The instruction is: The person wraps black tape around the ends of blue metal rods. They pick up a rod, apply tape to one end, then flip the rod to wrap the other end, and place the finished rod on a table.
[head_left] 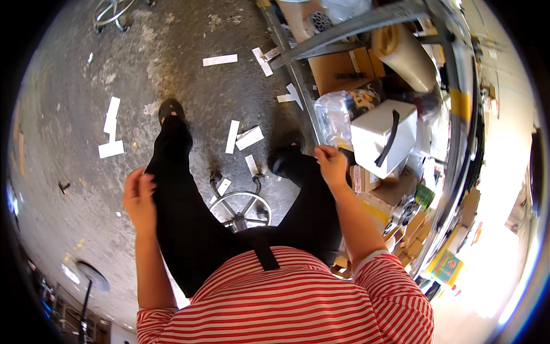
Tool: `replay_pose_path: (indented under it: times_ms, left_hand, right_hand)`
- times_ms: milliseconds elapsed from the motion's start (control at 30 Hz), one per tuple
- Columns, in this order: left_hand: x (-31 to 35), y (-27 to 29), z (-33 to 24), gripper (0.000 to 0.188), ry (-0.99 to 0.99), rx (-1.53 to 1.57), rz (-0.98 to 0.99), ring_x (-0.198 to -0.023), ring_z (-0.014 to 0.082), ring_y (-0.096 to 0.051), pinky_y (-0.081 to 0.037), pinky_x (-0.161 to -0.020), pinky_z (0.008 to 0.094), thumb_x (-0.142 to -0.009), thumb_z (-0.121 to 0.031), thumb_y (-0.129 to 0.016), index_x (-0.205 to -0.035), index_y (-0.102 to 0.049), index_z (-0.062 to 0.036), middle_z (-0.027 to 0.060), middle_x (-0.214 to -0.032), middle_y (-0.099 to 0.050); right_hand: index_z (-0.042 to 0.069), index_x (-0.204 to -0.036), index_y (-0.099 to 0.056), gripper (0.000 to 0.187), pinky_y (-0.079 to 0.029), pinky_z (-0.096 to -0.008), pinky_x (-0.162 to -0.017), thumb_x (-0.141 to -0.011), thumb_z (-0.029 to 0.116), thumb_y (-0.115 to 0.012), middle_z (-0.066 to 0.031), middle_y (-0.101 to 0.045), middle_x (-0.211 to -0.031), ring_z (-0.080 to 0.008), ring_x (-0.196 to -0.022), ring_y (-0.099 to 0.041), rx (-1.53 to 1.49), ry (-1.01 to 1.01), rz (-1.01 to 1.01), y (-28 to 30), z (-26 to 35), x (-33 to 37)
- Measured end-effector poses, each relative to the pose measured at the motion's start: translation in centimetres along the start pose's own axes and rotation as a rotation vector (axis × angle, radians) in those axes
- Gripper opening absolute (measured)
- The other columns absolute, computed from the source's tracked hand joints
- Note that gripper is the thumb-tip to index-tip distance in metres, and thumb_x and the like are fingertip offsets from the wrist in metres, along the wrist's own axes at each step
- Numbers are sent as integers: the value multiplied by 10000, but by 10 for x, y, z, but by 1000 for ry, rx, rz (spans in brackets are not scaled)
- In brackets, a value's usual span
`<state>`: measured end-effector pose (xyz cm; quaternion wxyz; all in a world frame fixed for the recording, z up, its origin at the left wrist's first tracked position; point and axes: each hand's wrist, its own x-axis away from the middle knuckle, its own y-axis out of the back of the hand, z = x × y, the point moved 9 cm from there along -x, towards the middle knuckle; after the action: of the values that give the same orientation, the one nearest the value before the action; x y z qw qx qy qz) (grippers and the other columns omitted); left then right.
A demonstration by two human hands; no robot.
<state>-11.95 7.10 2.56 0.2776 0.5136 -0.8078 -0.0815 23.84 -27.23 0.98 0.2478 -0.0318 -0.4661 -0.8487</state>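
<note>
My left hand [139,198] hangs beside my left thigh, its fingers loosely bent and a little blurred. Nothing shows between them. Above my right knee, my right hand [332,167] has its fingers bent together in a pinch; whatever they may hold is too small or hidden. Black trousers [189,218] cover my spread legs. Between them appears the chrome foot ring [264,202] of a wheeled stool under me. Close to the right hand stands a white box [372,135] with a black strip [389,137] across it.
White paper strips [220,59] lie scattered over the stained concrete floor [69,137]. On my right, a metal rack [355,28] holds cardboard boxes, clear plastic bags [334,117] and a rolled tan sheet [404,57]. Another wheeled base [112,12] stands at the far left.
</note>
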Motion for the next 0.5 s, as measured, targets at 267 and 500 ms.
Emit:
replay_pose_path:
  times_ms: [267, 500]
  left_hand:
    - [23, -143, -43, 176, -360, -285, 741, -669, 263, -559, -447, -580, 361, -732, -45, -621, -902, -582, -18, 116, -737, -567]
    - [-24, -158, -29, 200, -53, -280, 759, -631, 259, -552, -429, -543, 343, -699, -41, -645, -883, -574, -8, 116, -699, -565]
  right_hand:
    - [54, -805, -666, 203, -496, -365, -661, -763, 236, -586, -133, -648, -732, -285, -694, -634, 313, 23, -12, -102, -60, -159]
    - [82, -757, -665, 249, -512, -442, -639, -779, 273, -507, -182, -638, -772, -363, -730, -627, 841, -63, -173, -88, -160, -316]
